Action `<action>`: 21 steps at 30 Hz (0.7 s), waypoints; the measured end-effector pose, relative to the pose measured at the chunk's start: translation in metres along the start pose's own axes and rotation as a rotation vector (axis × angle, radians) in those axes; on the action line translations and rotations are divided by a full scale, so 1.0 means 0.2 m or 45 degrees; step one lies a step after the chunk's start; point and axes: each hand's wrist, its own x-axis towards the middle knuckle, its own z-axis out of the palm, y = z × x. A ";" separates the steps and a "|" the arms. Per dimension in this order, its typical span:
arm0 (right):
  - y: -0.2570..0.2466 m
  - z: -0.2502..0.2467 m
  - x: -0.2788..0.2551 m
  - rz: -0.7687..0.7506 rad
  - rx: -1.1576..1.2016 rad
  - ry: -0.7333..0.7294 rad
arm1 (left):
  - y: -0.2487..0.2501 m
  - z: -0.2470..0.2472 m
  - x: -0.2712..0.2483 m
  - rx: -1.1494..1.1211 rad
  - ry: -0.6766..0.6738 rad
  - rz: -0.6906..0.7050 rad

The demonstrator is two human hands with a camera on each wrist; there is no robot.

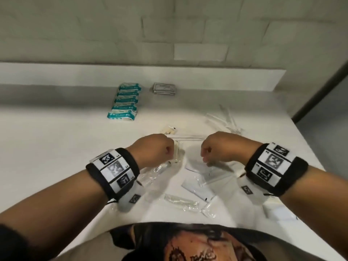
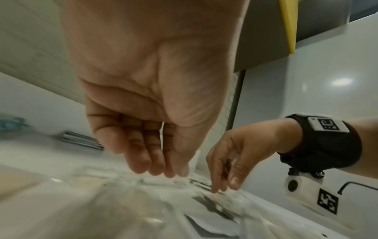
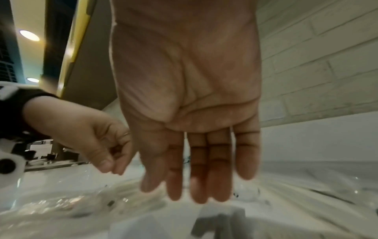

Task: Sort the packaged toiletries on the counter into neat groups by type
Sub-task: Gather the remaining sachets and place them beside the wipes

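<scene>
Counter [image 1: 56,147], sorting partly done. Upper centre of the head view: row of teal packets [image 1: 125,101], stack of grey sachets [image 1: 164,88] beside it. Centre and lower centre: unsorted clear-wrapped toiletries [image 1: 180,201]. Left hand [image 2: 143,113] and right hand [image 3: 190,113] hover above these, fingers relaxed, holding nothing. Next move likely: pick one wrapper from the overlapping, slippery heap.

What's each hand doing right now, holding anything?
Left hand: open, fingers relaxed, holding nothing.
Right hand: open, fingers straight, holding nothing.
</scene>
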 end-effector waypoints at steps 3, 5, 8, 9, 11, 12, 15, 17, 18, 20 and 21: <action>0.01 0.07 0.00 0.234 -0.096 0.076 | 0.18 0.09 0.04 -0.026 0.008 0.109; 0.02 0.11 0.01 0.373 -0.024 0.045 | 0.28 0.13 0.08 -0.028 -0.032 0.149; -0.02 0.16 0.06 0.421 0.079 -0.023 | 0.41 0.17 0.13 0.047 -0.155 0.074; -0.02 0.17 0.08 0.414 0.084 -0.016 | 0.44 0.19 0.15 0.067 -0.161 0.032; -0.01 0.17 0.11 0.406 0.101 0.009 | 0.48 0.20 0.18 0.110 -0.142 -0.029; 0.00 0.18 0.11 0.404 0.128 0.018 | 0.49 0.20 0.19 0.110 -0.127 -0.041; 0.05 0.19 0.10 0.353 0.135 0.026 | 0.46 0.21 0.18 0.073 -0.089 0.036; 0.10 0.17 0.05 0.338 0.160 0.061 | 0.45 0.21 0.16 0.116 -0.082 0.032; 0.13 0.14 0.00 0.324 0.190 0.125 | 0.44 0.21 0.16 0.147 -0.087 -0.008; 0.22 0.09 -0.11 0.275 0.375 0.288 | 0.44 0.20 0.17 0.216 -0.150 -0.052; 0.28 0.07 -0.17 0.268 0.590 0.333 | 0.44 0.20 0.17 0.226 -0.177 -0.071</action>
